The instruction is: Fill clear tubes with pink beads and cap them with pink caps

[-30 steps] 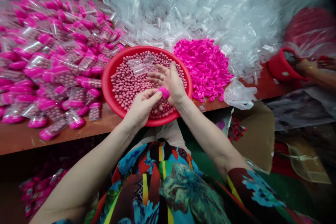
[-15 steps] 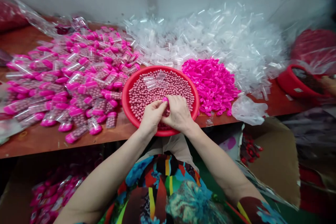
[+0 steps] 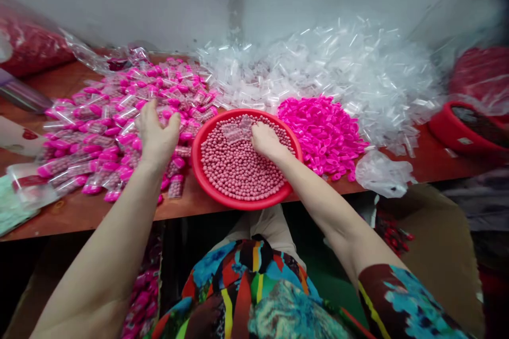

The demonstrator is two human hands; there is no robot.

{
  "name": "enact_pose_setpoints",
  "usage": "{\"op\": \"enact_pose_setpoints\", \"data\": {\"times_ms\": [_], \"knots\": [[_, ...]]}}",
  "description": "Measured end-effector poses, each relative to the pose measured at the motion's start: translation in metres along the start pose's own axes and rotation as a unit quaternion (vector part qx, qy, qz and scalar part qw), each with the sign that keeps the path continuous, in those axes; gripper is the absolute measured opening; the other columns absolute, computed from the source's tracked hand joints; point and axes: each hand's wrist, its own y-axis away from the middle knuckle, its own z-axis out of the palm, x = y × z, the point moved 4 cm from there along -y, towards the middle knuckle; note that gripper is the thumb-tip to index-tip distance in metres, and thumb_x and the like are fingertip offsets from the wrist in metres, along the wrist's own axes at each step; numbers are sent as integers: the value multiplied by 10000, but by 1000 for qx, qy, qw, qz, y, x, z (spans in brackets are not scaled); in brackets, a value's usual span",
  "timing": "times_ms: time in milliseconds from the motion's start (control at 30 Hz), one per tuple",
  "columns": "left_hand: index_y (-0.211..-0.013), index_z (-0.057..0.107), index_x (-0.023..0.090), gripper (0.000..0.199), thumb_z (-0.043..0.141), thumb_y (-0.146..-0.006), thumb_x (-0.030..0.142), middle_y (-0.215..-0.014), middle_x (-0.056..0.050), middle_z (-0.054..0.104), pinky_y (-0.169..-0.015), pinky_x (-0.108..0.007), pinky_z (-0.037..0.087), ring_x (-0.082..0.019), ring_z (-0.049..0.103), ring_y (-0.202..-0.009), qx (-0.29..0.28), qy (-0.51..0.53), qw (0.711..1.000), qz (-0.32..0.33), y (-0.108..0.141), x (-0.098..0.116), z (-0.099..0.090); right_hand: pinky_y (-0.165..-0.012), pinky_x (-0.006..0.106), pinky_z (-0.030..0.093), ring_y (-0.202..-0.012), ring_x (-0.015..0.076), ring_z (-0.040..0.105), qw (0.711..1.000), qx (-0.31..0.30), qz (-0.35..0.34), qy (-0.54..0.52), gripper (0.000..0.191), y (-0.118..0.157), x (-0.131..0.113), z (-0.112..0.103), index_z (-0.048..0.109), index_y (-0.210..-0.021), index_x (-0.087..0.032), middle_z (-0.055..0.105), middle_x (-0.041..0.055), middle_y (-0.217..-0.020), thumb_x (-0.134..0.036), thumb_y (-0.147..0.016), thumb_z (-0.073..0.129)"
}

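My left hand (image 3: pixel 156 135) is over the heap of bead-filled clear tubes with pink caps (image 3: pixel 115 116), thumb and fingers apart, with nothing seen in it. A red basin (image 3: pixel 198 183) full of small pink beads (image 3: pixel 246 169) sits at the table's front edge. Over its right half, my right hand (image 3: pixel 265 140) has its fingers curled together beside small clear plastic containers (image 3: pixel 234 132) lying on the beads. Its fingertips are partly hidden, so what they grip cannot be made out. Loose bright pink caps (image 3: pixel 324 135) are piled right of the basin.
Clear empty containers (image 3: pixel 338 63) form a large heap along the wall. A crumpled plastic bag (image 3: pixel 384 174) lies at the table's front edge. Another red basin (image 3: pixel 457 135) stands far right, and a purple-grey tube (image 3: pixel 22 92) far left. Open cardboard boxes (image 3: pixel 441 249) sit below the table.
My hands, earlier together over the basin with a pink cap between them, have parted. The left has gone to the filled tubes and opened; the right has shifted toward the clear containers.
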Motion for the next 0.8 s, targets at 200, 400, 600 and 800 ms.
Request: {"op": "enact_pose_setpoints", "data": {"times_ms": [200,400,600,800], "knots": [[-1122,741,136,480,869,-714,353,-1083,-97,738,-708,-274,490,-171,653,-853,-257,281,911,-156,66,29,83,-830,288,553,-825,141,657,976,-99,9,-196,180,30,13,-4,703,-1037,-115,745,71,-919,-150,-970,540],[-1077,761,156,478,917,-686,381,-999,-75,749,-671,-236,463,-130,625,-755,-320,374,853,-173,96,40,116,-818,272,586,-798,121,692,850,-144,93,-498,248,85,16,2,707,-1130,-155,761,67,-984,-283,-921,668],[-935,739,145,184,760,-790,256,-956,-113,725,-804,-317,463,-247,635,-869,-345,-93,924,136,83,43,131,-789,268,577,-780,127,704,908,171,52,-379,300,134,63,-62,690,-1174,-168,750,56,-984,-329,-922,669],[-751,651,150,115,586,-710,65,-928,-141,716,-798,-315,447,-272,649,-881,-462,-303,812,190,87,38,187,-824,323,547,-822,188,695,937,267,191,-118,298,192,159,-101,716,-1126,-127,760,93,-953,-298,-957,540]]}}
